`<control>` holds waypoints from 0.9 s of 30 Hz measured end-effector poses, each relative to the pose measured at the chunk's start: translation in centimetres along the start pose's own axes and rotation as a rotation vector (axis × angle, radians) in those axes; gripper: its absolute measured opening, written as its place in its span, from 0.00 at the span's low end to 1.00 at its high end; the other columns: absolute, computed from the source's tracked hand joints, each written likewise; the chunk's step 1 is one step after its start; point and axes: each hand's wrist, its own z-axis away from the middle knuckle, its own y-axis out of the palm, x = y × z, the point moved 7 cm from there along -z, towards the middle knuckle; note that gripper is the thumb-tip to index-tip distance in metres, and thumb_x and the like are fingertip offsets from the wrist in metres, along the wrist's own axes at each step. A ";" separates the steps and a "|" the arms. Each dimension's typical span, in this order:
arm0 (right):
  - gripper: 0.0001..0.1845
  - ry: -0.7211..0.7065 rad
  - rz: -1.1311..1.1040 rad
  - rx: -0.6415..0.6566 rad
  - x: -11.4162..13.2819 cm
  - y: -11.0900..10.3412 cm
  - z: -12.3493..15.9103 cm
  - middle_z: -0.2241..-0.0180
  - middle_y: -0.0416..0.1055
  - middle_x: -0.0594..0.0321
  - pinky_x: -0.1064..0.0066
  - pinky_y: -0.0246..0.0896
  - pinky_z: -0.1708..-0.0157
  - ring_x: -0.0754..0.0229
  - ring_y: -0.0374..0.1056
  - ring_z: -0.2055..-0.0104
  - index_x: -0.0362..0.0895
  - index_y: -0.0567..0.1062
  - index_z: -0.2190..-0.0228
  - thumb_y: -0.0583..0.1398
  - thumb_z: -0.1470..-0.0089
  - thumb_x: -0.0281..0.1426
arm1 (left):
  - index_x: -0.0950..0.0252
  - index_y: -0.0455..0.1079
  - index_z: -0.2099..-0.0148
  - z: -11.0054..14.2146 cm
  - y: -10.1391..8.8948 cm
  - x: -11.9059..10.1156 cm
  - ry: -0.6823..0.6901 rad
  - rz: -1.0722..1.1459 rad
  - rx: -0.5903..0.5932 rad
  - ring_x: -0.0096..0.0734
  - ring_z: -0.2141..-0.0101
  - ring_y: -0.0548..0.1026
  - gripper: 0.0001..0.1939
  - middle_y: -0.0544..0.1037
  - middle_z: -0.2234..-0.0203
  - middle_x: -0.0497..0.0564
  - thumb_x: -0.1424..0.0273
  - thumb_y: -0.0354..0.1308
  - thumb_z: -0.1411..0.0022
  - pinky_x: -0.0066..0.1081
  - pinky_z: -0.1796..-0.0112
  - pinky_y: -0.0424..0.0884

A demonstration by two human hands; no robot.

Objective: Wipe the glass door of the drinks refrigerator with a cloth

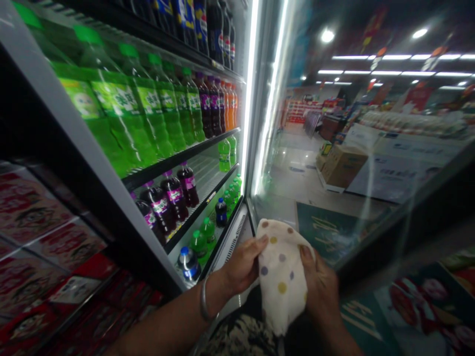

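The left hand (241, 267) and right hand (323, 284) have fingers closed on a spotted cloth (282, 269). The fridge door (399, 235) already stands open.

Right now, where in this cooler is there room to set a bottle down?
On the wire shelf, between the purple-capped bottles and the green pair at its far end. The shelf above is crowded: big green bottles, dark bottles and orange bottles stand side by side.
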 end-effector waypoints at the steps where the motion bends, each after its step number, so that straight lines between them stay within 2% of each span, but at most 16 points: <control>1: 0.35 -0.016 0.008 -0.009 -0.1 -0.1 -0.1 0.68 0.76 0.59 0.69 0.65 0.70 0.54 0.70 0.68 0.41 0.78 0.60 0.57 0.45 0.61 | 0.71 0.79 0.61 0.2 0.2 0.2 -0.004 -0.024 0.031 0.36 0.68 0.82 0.29 0.85 0.69 0.56 0.50 0.74 0.56 0.30 0.62 0.78; 5: 0.32 -0.116 0.147 -0.063 -0.6 -0.5 -0.3 0.69 0.75 0.59 0.68 0.66 0.67 0.54 0.71 0.67 0.44 0.76 0.59 0.52 0.39 0.59 | 0.68 0.77 0.52 0.8 0.8 1.0 -0.020 -0.108 0.159 0.35 0.65 0.82 0.33 0.84 0.62 0.57 0.55 0.77 0.58 0.28 0.61 0.77; 9: 0.31 -0.310 0.323 -0.071 -1.0 0.1 0.2 0.58 0.77 0.53 0.64 0.71 0.55 0.51 0.74 0.56 0.43 0.75 0.51 0.48 0.36 0.53 | 0.68 0.76 0.51 0.9 0.1 1.3 -0.026 -0.119 0.128 0.35 0.63 0.82 0.33 0.84 0.60 0.57 0.60 0.78 0.58 0.29 0.59 0.77; 11: 0.29 -0.423 0.369 -0.041 -0.9 0.6 0.5 0.56 0.77 0.51 0.64 0.72 0.55 0.51 0.75 0.54 0.42 0.74 0.51 0.47 0.34 0.50 | 0.67 0.75 0.51 0.9 -0.2 1.5 -0.031 -0.107 0.108 0.34 0.63 0.82 0.33 0.84 0.61 0.56 0.62 0.79 0.60 0.30 0.59 0.76; 14: 0.24 -0.576 0.452 -0.020 -0.5 1.3 1.0 0.58 0.78 0.54 0.67 0.75 0.58 0.54 0.76 0.56 0.42 0.74 0.52 0.47 0.32 0.44 | 0.67 0.75 0.50 1.0 -0.5 2.0 -0.053 -0.109 0.094 0.35 0.63 0.82 0.36 0.84 0.62 0.55 0.62 0.80 0.62 0.31 0.59 0.76; 18: 0.18 -0.765 0.570 0.022 0.3 1.8 1.6 0.60 0.78 0.58 0.70 0.76 0.64 0.58 0.77 0.60 0.43 0.70 0.51 0.47 0.31 0.36 | 0.70 0.75 0.56 0.8 -2.0 2.5 -0.084 -0.128 -0.061 0.35 0.67 0.81 0.35 0.84 0.68 0.54 0.62 0.80 0.67 0.32 0.61 0.75; 20: 0.17 -0.813 0.634 0.066 0.8 2.0 2.1 0.57 0.77 0.58 0.71 0.77 0.63 0.59 0.77 0.57 0.44 0.68 0.47 0.48 0.31 0.36 | 0.71 0.75 0.57 0.7 -2.7 2.0 -0.070 -0.137 -0.139 0.34 0.68 0.81 0.34 0.85 0.68 0.54 0.63 0.80 0.67 0.32 0.61 0.75; 22: 0.19 -0.893 0.702 0.056 1.8 1.8 2.9 0.53 0.76 0.55 0.68 0.78 0.60 0.57 0.76 0.53 0.45 0.65 0.44 0.49 0.31 0.38 | 0.70 0.74 0.57 0.4 -3.4 1.0 -0.034 -0.134 -0.202 0.35 0.69 0.81 0.33 0.85 0.68 0.53 0.63 0.79 0.67 0.33 0.63 0.76; 25: 0.20 -1.060 0.727 -0.032 4.0 0.0 4.7 0.49 0.74 0.51 0.61 0.78 0.56 0.52 0.74 0.49 0.43 0.66 0.43 0.51 0.31 0.38 | 0.68 0.73 0.58 0.1 -4.9 -1.3 0.068 -0.113 -0.316 0.36 0.72 0.81 0.30 0.85 0.72 0.51 0.65 0.77 0.65 0.33 0.67 0.76; 27: 0.18 -1.123 0.697 -0.033 4.3 -2.4 5.3 0.49 0.74 0.52 0.62 0.77 0.56 0.52 0.74 0.50 0.45 0.70 0.45 0.55 0.34 0.35 | 0.69 0.73 0.59 -0.2 -6.1 -2.7 0.135 -0.103 -0.387 0.35 0.73 0.80 0.27 0.84 0.73 0.51 0.67 0.75 0.63 0.33 0.68 0.77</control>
